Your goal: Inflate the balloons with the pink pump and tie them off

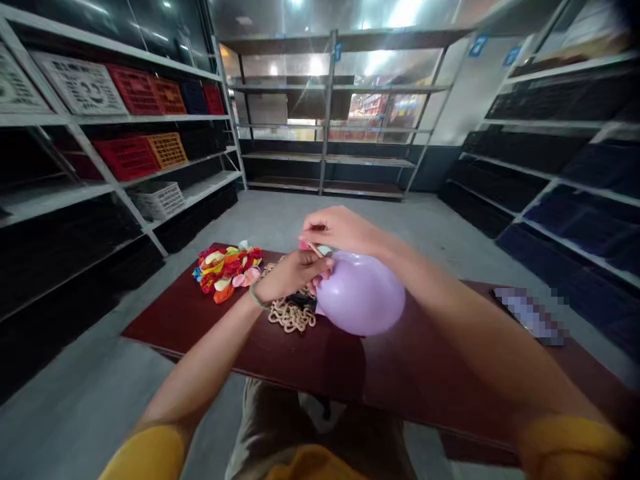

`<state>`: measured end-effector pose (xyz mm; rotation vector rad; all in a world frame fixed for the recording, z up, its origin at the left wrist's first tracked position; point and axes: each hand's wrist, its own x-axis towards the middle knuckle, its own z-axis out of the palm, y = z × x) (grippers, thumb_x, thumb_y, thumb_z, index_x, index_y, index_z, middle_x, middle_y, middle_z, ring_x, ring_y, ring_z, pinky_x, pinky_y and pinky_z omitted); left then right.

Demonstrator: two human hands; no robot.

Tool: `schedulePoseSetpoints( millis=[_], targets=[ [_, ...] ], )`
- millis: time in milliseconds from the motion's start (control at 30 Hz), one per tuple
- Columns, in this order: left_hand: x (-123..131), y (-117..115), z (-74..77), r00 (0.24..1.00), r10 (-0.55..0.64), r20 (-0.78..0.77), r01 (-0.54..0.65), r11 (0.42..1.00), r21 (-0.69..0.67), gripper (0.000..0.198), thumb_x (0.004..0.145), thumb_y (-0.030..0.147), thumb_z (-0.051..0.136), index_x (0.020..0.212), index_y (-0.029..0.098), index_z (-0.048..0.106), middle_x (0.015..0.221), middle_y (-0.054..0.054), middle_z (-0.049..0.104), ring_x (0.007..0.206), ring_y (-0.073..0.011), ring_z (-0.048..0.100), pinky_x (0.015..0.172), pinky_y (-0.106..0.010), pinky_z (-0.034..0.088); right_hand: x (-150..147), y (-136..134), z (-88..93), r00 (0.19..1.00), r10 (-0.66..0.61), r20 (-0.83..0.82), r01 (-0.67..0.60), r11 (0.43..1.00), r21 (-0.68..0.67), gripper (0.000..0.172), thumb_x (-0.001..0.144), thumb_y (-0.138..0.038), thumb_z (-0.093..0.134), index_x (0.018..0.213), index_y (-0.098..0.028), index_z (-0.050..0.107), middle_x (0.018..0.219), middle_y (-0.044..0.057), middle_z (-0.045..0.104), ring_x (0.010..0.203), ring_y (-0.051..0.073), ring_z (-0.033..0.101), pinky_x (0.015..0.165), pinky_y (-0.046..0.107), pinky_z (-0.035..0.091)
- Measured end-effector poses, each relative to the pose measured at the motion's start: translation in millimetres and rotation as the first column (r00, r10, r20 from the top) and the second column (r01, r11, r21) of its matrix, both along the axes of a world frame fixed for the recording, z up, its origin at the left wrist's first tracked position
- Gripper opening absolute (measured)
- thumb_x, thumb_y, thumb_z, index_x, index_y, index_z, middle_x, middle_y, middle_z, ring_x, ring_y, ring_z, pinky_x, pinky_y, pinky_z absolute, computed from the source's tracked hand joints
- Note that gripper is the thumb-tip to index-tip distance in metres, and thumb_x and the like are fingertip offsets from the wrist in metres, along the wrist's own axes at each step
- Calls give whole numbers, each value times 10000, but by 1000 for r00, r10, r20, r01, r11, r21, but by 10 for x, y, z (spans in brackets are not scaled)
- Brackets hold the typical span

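Observation:
An inflated lilac balloon (361, 295) is held just above a dark red table (200, 320). My left hand (293, 270) is closed at the balloon's neck on its left side. My right hand (343, 230) is above the balloon, fingers pinched on a thin tan rubber band (315, 249) at the neck. A heap of tan rubber bands (291, 315) lies on the table under my left hand. A pile of uninflated balloons (227, 268) in red, yellow, orange and pink lies further left.
Metal shelving lines both sides and the far wall. Red, orange and white crates (135, 90) sit on the left shelves, dark bins (565, 160) on the right. A blurred flat object (530, 313) lies at the table's right. Grey concrete floor surrounds the table.

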<state>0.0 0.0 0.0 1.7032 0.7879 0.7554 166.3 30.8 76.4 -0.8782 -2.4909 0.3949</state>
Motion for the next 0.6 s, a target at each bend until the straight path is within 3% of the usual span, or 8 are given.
schedulePoseSetpoints(
  millis=[133, 233, 400, 500, 600],
  targets=[
    [83, 128, -296, 989, 137, 51, -137, 991, 0, 455, 930, 507, 520, 664, 148, 607, 523, 20, 533, 443, -93, 539, 475, -215, 462, 43, 200, -230, 996, -74, -57, 64, 986, -153, 281, 944, -361, 564, 755, -189, 683, 738, 5, 705, 660, 123, 607, 611, 259, 414],
    [89, 182, -476, 959, 240, 150, -233, 970, -64, 462, 922, 525, 525, 672, 148, 616, 519, 24, 537, 442, -96, 543, 487, -218, 463, 203, 199, -416, 976, -163, -144, 135, 973, -187, 267, 984, -320, 486, 925, -197, 715, 873, 39, 743, 771, 152, 662, 698, 290, 471],
    [107, 239, -682, 944, 253, 211, -238, 967, -93, 482, 884, 587, 559, 731, 142, 663, 579, 11, 590, 489, -115, 586, 514, -230, 481, 395, 55, -713, 998, -62, 4, 61, 993, 102, 268, 942, -199, 549, 1148, -268, 705, 1161, 49, 713, 1090, 216, 612, 960, 387, 434],
    [132, 277, -780, 952, 227, 203, -217, 974, -71, 486, 888, 588, 553, 744, 140, 676, 578, 7, 595, 496, -119, 595, 516, -227, 472, 381, 41, -850, 991, -93, 96, 69, 971, 230, 213, 940, -193, 563, 1031, -285, 731, 1100, 26, 707, 1033, 217, 601, 935, 401, 422],
    [134, 298, -859, 949, 239, 205, -219, 969, -115, 480, 885, 579, 557, 751, 138, 692, 572, 4, 599, 490, -122, 586, 516, -235, 472, 352, 58, -916, 990, -108, 88, 80, 958, 276, 150, 931, -189, 578, 876, -243, 707, 1001, 17, 717, 936, 204, 597, 882, 376, 422]
  ],
)
